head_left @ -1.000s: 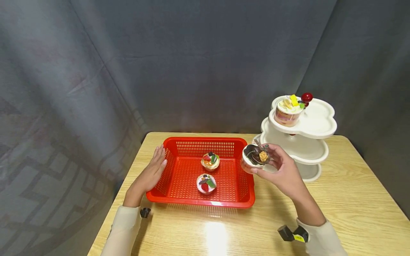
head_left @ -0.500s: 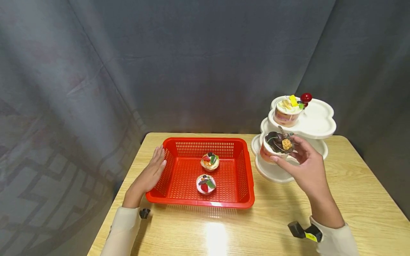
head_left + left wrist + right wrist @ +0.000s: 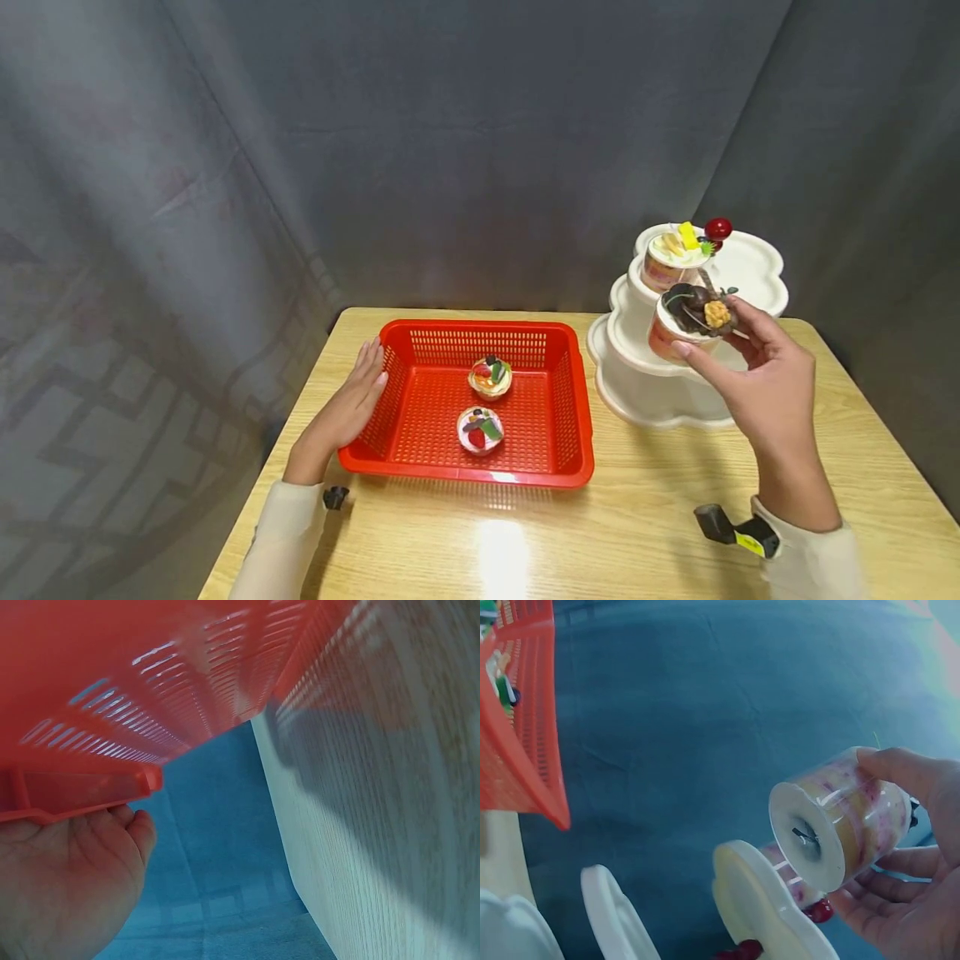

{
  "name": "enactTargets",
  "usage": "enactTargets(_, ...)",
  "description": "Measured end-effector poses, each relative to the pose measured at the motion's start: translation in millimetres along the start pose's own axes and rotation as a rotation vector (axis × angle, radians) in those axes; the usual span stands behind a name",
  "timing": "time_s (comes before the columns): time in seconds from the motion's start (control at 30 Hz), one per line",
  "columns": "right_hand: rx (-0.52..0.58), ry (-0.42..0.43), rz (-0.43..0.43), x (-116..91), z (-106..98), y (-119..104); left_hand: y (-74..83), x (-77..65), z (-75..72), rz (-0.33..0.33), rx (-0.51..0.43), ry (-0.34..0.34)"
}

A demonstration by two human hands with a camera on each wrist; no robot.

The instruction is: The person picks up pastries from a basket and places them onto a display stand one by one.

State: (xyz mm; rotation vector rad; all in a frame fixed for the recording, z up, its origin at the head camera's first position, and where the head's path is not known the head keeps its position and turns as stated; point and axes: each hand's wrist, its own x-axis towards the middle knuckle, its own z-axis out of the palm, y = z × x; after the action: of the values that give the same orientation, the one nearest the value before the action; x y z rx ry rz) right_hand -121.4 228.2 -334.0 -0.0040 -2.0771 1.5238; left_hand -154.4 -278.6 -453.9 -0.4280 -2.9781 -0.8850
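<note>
My right hand (image 3: 776, 396) holds a dessert cup (image 3: 678, 329) between thumb and fingers. Dark chocolate-coloured decoration and a nut-like piece top the cup. It is held in front of the white tiered stand (image 3: 753, 275), and its pale base (image 3: 808, 838) shows in the right wrist view. Another dessert cup (image 3: 667, 271), topped with yellow pieces and red cherries, sits on the top tier's left side. My left hand (image 3: 348, 408) rests with straight fingers on the left rim of the red basket (image 3: 465, 477). Inside the basket are two small fruit-topped tarts (image 3: 491, 378).
The basket and the stand share a light wooden table (image 3: 420, 542). Lower tiers of the stand (image 3: 645, 400) spread out beneath the top one. A grey curtain (image 3: 480, 167) hangs behind the table. Red cherries (image 3: 742, 949) show near the tiers in the right wrist view.
My right hand has carried the chocolate-topped dessert cup rightward and upward from the basket's right edge to the front of the stand's top tier. My left hand stays on the rim.
</note>
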Motion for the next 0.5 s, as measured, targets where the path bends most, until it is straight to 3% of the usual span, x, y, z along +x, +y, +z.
enactTargets(0.5,-0.038,0.149,0.027,26.3,-22.0,-0.4,3.4,0.2,-1.7,-0.007,0.003,-0.011)
